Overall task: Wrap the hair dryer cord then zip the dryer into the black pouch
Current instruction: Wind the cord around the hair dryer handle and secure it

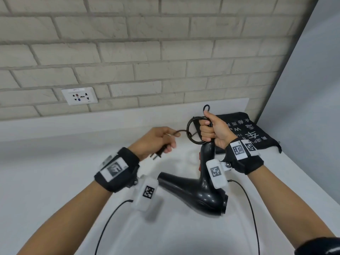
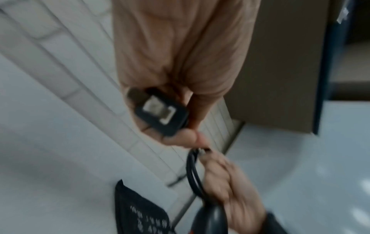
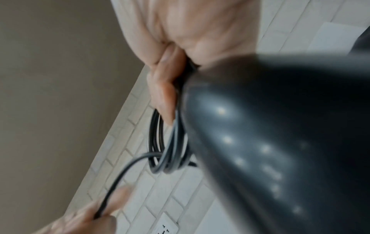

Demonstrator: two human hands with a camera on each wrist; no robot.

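Observation:
A glossy black hair dryer [image 1: 200,188] hangs nozzle-down over the white counter, seen close up as the hair dryer [image 3: 280,142] in the right wrist view. My right hand [image 1: 211,131] grips the end of its handle together with several coils of black cord [image 1: 193,131]. The coiled cord [image 3: 160,150] hangs below my fingers. My left hand [image 1: 158,140] holds the black plug [image 1: 158,153], also seen as the plug [image 2: 160,112], with a short length of cord running to the coils. The black pouch [image 1: 246,133] with white print lies flat behind my right hand.
A white wall socket [image 1: 79,95] sits in the brick wall at the left. The white counter [image 1: 55,181] runs to a raised back ledge. A grey panel [image 1: 312,89] closes the right side. Thin black cables trail from both wrist cameras.

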